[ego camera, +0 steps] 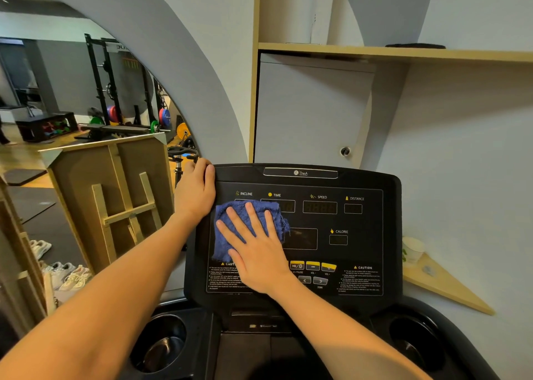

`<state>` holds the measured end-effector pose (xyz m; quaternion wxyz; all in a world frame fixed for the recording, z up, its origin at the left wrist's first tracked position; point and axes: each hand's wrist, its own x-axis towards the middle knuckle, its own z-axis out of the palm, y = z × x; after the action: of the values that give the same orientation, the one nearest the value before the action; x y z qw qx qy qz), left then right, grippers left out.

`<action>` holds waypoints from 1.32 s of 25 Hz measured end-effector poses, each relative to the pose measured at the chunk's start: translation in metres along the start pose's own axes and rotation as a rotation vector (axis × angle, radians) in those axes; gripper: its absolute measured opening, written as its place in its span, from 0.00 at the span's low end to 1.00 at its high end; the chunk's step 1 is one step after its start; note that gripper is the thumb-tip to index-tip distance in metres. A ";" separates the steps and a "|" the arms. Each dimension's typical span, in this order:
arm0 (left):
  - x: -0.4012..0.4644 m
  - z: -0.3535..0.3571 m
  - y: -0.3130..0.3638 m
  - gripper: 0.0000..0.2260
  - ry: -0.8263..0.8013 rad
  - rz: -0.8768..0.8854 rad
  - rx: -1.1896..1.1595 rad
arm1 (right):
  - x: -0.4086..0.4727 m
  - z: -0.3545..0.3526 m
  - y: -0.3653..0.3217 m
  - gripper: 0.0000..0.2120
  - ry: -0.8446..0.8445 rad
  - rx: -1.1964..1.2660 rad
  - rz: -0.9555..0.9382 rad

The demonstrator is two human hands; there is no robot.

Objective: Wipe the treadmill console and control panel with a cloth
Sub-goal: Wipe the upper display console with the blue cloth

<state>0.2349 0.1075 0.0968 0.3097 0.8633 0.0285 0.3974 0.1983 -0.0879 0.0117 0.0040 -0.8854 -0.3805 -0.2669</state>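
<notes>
The black treadmill console (357,183) fills the middle of the view, its control panel (360,247) marked INCLINE, TIME, SPEED, DISTANCE and CALORIE. A blue cloth (227,218) lies flat on the panel's left half, over the INCLINE display and part of the TIME display. My right hand (256,250) presses on the cloth with fingers spread. My left hand (196,192) grips the console's upper left edge, thumb on the front face. Yellow and grey buttons (313,265) show just right of my right wrist.
Two round cup holders (161,342) (415,342) sit below the console. A wooden corner shelf (444,284) with a white paper cup (412,248) is at the right. A wooden stand (115,195) and shoes (66,276) are at the left; weight racks stand farther back.
</notes>
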 end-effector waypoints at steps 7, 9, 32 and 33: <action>0.000 -0.002 0.002 0.13 -0.013 -0.007 -0.002 | -0.039 0.010 0.004 0.31 -0.050 -0.020 -0.051; -0.001 -0.002 0.002 0.13 -0.012 -0.005 -0.001 | -0.052 0.013 0.008 0.31 -0.064 -0.013 -0.052; -0.001 -0.002 0.006 0.14 -0.016 -0.029 0.018 | -0.117 0.003 0.120 0.31 0.082 -0.028 0.315; -0.001 -0.002 0.006 0.14 -0.016 -0.030 0.019 | -0.109 0.002 0.120 0.31 0.091 -0.026 0.321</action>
<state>0.2315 0.1032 0.1006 0.3078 0.8689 0.0428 0.3853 0.2185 -0.2457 -0.0188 0.0522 -0.9218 -0.2299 -0.3077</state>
